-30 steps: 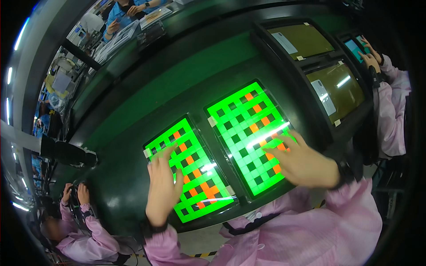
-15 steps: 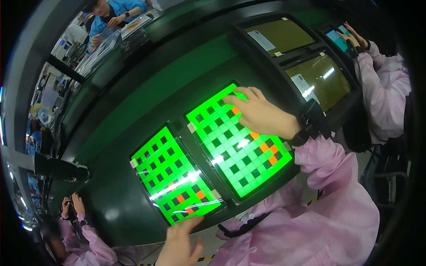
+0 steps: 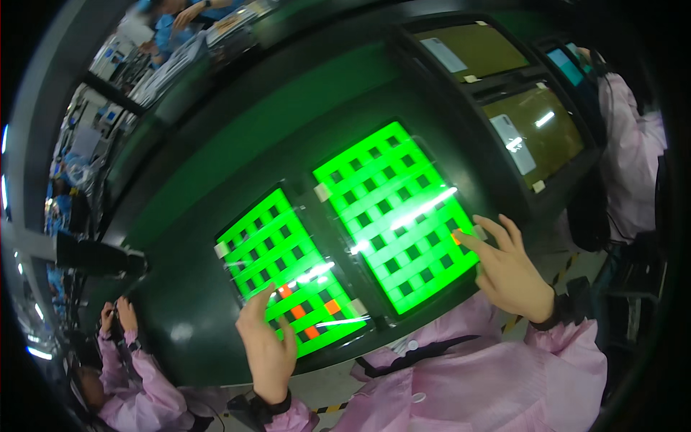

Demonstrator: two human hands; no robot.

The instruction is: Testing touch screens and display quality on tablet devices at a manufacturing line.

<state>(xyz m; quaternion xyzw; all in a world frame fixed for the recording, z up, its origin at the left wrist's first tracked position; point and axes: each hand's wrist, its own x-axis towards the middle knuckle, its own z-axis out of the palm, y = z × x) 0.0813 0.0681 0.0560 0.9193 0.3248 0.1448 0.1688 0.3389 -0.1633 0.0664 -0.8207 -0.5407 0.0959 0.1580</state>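
Note:
Two tablets with glowing green screens lie side by side in front of me, each showing a grid with dark squares. Over the lower left part of the left tablet [image 3: 252, 222] is my left hand [image 3: 266, 345], fingers apart and holding nothing; some orange squares show beside it. My right hand [image 3: 515, 277] is at the lower right edge of the right tablet [image 3: 378, 216]. Its index fingertip is at a small orange patch on that screen, and the other fingers are spread. Pale tabs sit at the edges of both tablets.
Two more tablets with dark olive screens, an upper one [image 3: 489, 54] and a lower one [image 3: 551, 137], lie in black frames at the upper right. A black cylindrical object [image 3: 101, 261] juts in at the left. Co-workers in pink sleeves [image 3: 147, 381] are at both sides; another in blue works beyond.
My right hand has moved from the top of the right tablet to its lower right edge. My left hand has moved up onto the left screen. Most orange squares on the right screen have gone.

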